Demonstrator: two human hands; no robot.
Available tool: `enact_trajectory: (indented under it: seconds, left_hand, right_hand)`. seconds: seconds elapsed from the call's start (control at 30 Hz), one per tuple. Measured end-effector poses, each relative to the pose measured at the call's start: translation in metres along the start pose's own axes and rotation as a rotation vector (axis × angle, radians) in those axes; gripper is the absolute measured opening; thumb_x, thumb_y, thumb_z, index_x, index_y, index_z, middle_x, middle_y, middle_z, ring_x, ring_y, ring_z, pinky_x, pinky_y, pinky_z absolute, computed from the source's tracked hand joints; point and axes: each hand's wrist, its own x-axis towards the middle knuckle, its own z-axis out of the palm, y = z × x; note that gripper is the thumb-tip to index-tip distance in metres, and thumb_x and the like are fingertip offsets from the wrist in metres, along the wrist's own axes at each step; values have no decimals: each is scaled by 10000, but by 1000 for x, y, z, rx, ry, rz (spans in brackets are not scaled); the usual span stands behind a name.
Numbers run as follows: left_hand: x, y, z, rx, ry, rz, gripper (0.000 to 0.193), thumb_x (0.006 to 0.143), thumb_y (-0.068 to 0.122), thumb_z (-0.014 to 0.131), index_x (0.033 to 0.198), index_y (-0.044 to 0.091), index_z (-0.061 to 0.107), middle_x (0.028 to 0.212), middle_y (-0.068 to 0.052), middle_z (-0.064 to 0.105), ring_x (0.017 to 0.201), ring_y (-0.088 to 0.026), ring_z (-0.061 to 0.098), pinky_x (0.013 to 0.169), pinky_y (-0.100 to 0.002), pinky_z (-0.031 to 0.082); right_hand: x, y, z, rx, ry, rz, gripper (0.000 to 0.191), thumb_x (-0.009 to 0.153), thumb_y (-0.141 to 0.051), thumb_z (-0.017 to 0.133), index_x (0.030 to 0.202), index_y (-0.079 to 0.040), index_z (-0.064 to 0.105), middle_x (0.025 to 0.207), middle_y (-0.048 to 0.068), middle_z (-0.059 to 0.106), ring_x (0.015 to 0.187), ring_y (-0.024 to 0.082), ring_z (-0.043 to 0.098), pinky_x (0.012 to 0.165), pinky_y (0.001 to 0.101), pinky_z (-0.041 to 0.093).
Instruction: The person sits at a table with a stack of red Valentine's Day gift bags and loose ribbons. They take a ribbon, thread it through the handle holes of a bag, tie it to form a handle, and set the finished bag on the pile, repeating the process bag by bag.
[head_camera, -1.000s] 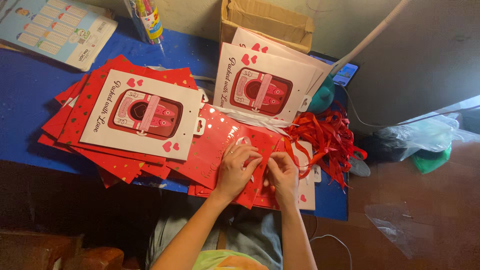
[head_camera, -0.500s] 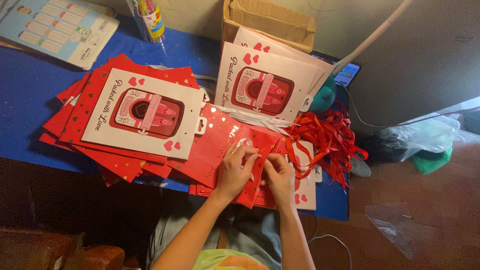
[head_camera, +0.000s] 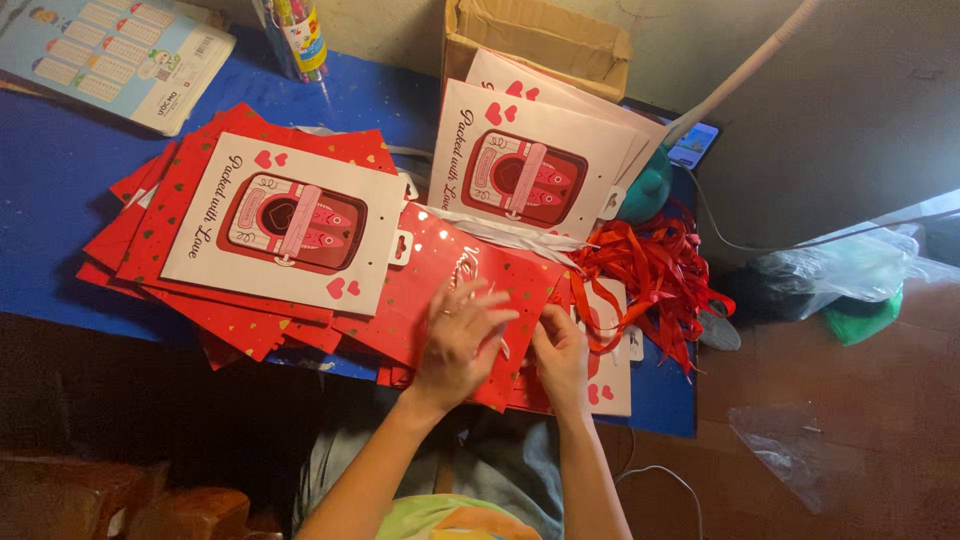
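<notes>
Now the left hand (head_camera: 462, 338) lies flat with spread fingers on a red bag (head_camera: 465, 290), holding it down. At its 3 o'clock, the right hand (head_camera: 562, 358) pinches a red ribbon (head_camera: 600, 318). More ribbons (head_camera: 655, 268) wait at 2 o'clock.

My left hand (head_camera: 458, 338) lies spread on a flat red bag (head_camera: 455, 285) on the blue table (head_camera: 60, 170), my right hand (head_camera: 562, 358) pinching beside red ribbons (head_camera: 650, 270).
</notes>
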Motion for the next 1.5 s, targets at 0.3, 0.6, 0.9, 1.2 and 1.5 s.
enact_trajectory:
  seconds: [0.3,0.6,0.9,1.2,1.5]
  left_hand:
    - [-7,-13,-3,-132,-300,-71,267,805,293,828,945,106,699,897,-32,680,1002,-243,635,1208,-523,305]
    - [-1,-29,-9,-254,-384,-78,192,784,233,822,799,85,701,762,-39,674,847,-234,640,1215,-509,314]
    - [-2,-21,3,-268,-212,-112,187,840,211,794,809,81,663,785,-43,673,857,-242,647,1140,-488,392]
    - [-5,-22,1,-267,-238,-92,292,834,309,817,763,79,652,759,-43,657,826,-239,656,1168,-504,371]
    - [-5,-16,4,-165,-228,-140,385,798,388,812,742,76,593,717,-58,592,784,-249,617,1190,-549,300]
  right_hand:
    - [-2,10,-8,11,-69,32,221,1025,-81,581,1223,-10,650,1019,48,732,814,68,667,648,237,559]
    - [-7,6,-13,29,-195,-37,328,988,-8,562,1312,24,595,1214,106,722,1087,130,685,925,284,554]
    - [-17,-5,-24,-151,-278,46,353,917,30,630,1270,15,624,1177,72,727,1091,127,688,952,287,552]
    - [-17,8,-19,-222,-225,25,163,923,12,669,1085,7,659,988,43,727,931,99,694,825,257,563]
    - [-26,-3,-4,-465,-111,-158,98,883,-30,699,973,-2,673,909,25,641,772,87,651,668,244,527]
